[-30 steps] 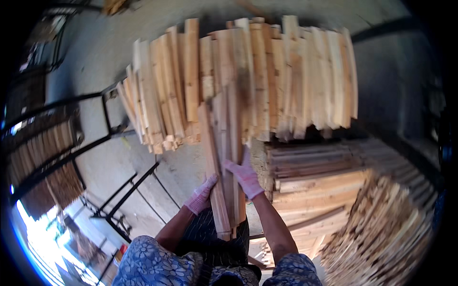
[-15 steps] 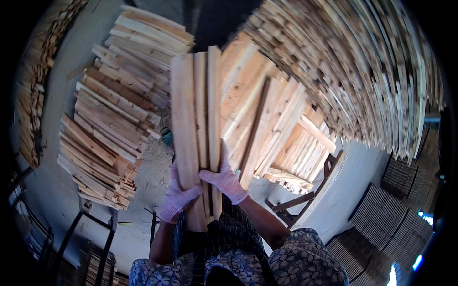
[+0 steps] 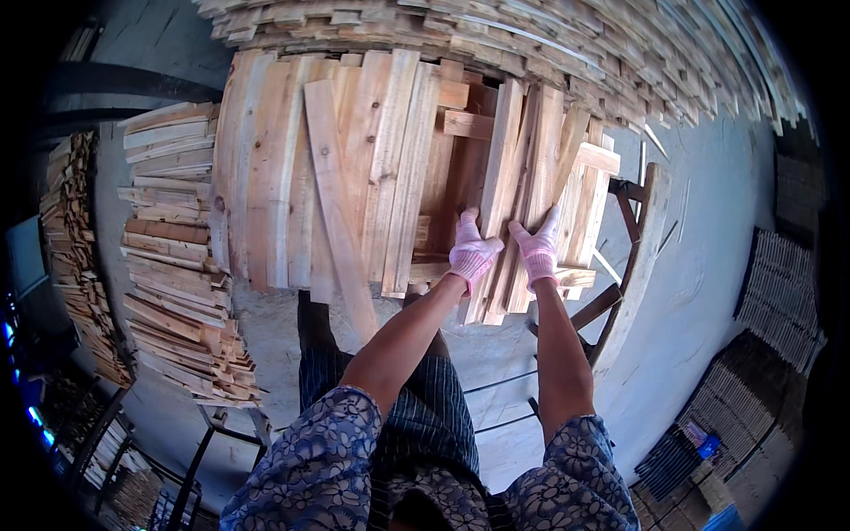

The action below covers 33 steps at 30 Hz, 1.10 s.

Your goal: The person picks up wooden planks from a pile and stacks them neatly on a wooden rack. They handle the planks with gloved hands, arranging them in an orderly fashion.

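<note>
Both my hands, in pink-and-white knitted gloves, are on a small bundle of wooden planks (image 3: 543,146) at the right part of the plank stack. My left hand (image 3: 475,250) grips the bundle's left edge near its close end, thumb across the top. On the opposite edge, my right hand (image 3: 538,246) is closed the same way, its thumb pointing toward the left one. The fingers under the wood are hidden. The bundle lies over other boards. To the left of it, a row of wide planks (image 3: 266,168) covers the stack, and one loose plank (image 3: 332,186) lies slanted on top, its close end overhanging.
A tall pile of stacked boards (image 3: 567,44) stretches along the far side. Rough strips (image 3: 177,257) lie in a long heap at left. A wooden trestle frame (image 3: 633,265) stands right of the stack, and dark slatted stacks (image 3: 779,288) stand further right.
My view has turned to the right. The planks, held upright before my body half a second ago, now lie on the right part of the stack, with both hands still on them.
</note>
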{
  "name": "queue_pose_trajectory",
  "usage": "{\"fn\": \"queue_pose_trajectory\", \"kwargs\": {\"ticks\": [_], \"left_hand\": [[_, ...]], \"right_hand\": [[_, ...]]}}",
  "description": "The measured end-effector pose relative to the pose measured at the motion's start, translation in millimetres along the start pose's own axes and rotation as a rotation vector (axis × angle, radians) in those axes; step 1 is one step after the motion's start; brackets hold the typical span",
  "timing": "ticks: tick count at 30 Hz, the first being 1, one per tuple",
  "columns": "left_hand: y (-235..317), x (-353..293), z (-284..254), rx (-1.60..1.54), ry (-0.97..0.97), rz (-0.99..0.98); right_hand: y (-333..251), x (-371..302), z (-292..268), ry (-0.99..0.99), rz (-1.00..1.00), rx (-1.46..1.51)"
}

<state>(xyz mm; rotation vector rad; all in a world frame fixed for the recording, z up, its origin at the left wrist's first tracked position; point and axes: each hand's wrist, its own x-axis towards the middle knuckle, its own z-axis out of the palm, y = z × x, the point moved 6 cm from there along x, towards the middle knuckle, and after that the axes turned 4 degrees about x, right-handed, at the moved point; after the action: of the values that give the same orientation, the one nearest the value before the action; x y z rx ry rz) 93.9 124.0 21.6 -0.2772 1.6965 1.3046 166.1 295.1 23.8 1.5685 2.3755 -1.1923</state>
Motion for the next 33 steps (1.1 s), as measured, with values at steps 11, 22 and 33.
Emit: {"fn": "queue_pose_trajectory", "kwargs": {"ticks": [11, 22, 33], "left_hand": [[32, -13, -30, 1.31, 0.751, 0.601], [44, 22, -46, 1.548, 0.789, 0.67], [-8, 61, 14, 0.547, 0.042, -0.134]], "right_hand": [[64, 28, -5, -0.133, 0.035, 0.232], [-35, 0, 3, -0.103, 0.023, -0.369], [27, -24, -61, 0.067, 0.042, 0.459]]}}
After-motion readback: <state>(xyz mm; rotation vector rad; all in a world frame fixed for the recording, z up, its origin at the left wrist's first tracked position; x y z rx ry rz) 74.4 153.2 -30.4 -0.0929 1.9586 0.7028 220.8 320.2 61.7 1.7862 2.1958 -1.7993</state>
